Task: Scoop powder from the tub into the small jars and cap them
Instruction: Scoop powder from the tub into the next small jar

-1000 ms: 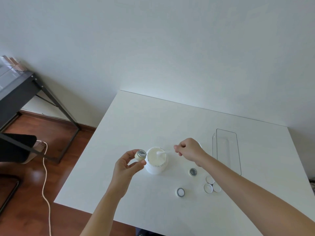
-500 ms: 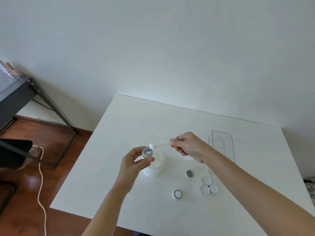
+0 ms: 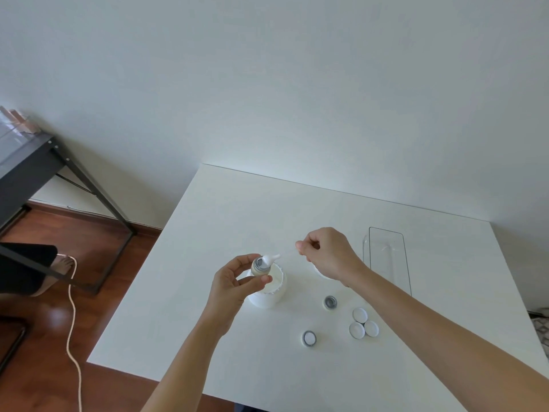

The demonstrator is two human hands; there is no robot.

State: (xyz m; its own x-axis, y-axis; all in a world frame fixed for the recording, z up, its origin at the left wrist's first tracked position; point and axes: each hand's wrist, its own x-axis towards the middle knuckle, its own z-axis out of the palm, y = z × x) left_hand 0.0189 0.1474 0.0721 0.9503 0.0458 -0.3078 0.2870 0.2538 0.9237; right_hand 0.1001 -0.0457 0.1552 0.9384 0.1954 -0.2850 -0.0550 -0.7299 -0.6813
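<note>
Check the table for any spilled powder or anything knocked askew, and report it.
Nothing stands out. The table shows no visible spill, though white powder on white would be hard to see. The left hand holds a small jar over the tub; the right hand tips the scoop at its mouth.

Single head-worn wide-angle view, forward and down over white table [image 3: 231, 221], near the hands
</note>
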